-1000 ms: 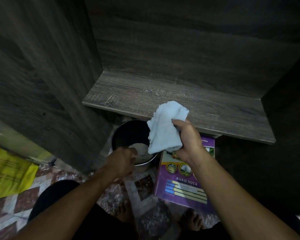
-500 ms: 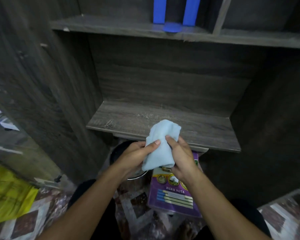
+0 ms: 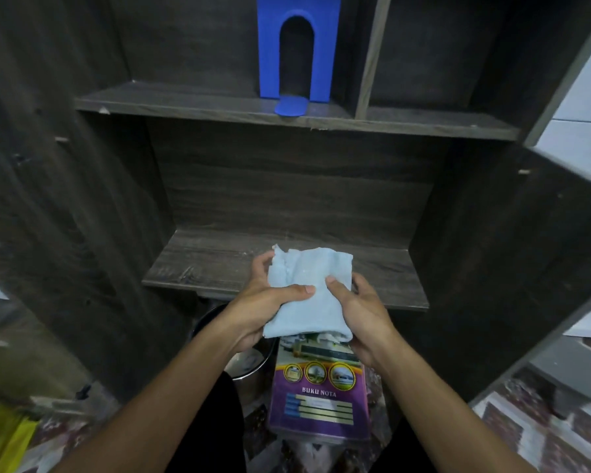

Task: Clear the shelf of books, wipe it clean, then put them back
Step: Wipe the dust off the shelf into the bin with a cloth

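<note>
While cloth (image 3: 307, 295) sits folded between my hands, in front of bare shelf (image 3: 219, 264), left hand (image 3: 263, 308) and right hand (image 3: 359, 315) each pinch it, thumbs on top. Risks: loose fold slipping mid-wipe; if wet, drips hitting book (image 3: 318, 397) on floor below, beside pot (image 3: 249, 363).

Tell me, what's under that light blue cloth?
A purple Buku Nota notebook lies on the tiled floor below the light blue cloth; the cloth hides its top edge.

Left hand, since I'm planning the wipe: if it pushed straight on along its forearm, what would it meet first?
Probably the lower shelf board, just past the cloth the left hand grips, though depth is unclear.
</note>
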`<action>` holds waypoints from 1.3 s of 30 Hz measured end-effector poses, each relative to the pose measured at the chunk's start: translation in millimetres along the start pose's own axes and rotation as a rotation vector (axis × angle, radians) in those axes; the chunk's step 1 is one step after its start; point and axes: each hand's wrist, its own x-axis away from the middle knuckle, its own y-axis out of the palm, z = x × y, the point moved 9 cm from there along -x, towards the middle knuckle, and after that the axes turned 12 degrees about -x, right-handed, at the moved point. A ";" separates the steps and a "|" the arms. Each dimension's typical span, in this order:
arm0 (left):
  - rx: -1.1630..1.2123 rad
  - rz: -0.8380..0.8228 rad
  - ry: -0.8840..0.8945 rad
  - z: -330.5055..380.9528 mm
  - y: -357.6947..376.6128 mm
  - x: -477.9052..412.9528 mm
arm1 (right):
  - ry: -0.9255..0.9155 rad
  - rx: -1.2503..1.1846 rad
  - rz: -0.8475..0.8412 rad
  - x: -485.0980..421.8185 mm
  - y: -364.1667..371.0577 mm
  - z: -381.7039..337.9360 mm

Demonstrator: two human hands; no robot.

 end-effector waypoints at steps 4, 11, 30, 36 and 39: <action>-0.037 -0.046 0.084 19.0 6.0 -1.5 | -0.078 -0.035 -0.044 5.0 -0.5 -24.6; -0.157 -0.114 0.097 44.3 9.7 4.8 | -0.112 -0.030 -0.188 19.9 10.6 -59.1; -0.749 -0.143 0.434 192.7 73.5 -11.1 | -0.294 0.095 -0.074 26.1 -5.8 -205.5; -0.916 -0.089 0.564 254.6 109.6 -26.9 | -0.372 0.162 0.019 6.6 -18.8 -268.1; -0.935 -0.042 0.620 278.7 124.4 -42.7 | -0.409 0.229 0.060 -6.3 -22.5 -298.7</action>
